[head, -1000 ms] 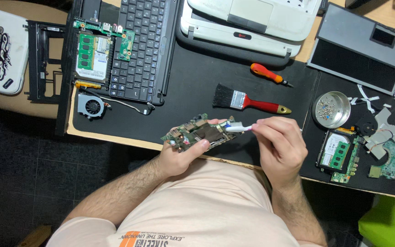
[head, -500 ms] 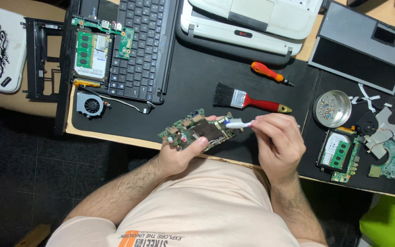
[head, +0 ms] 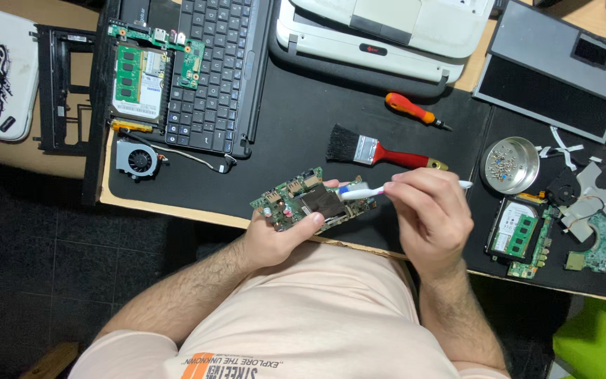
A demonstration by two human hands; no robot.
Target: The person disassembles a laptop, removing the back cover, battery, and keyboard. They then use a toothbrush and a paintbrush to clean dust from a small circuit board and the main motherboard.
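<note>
- One cooling fan (head: 138, 158) lies near the mat's left edge.
- Left hand (head: 275, 238), fingers clamped on one green circuit board (head: 310, 201) above the mat's front edge.
- Right hand (head: 429, 214) pinches one toothbrush (head: 360, 191), its head on the board.
- One red-handled paintbrush (head: 380, 154), one screwdriver (head: 415, 112) behind.

I'm seeing a light wooden desk (head: 8, 151) with a black mat (head: 296, 133) covering most of its top. Dark tiled floor (head: 43, 281) is showing below the desk edge at left. Something bright green (head: 597, 340) is sitting bottom right. Lighting is looking even, overhead.
</note>
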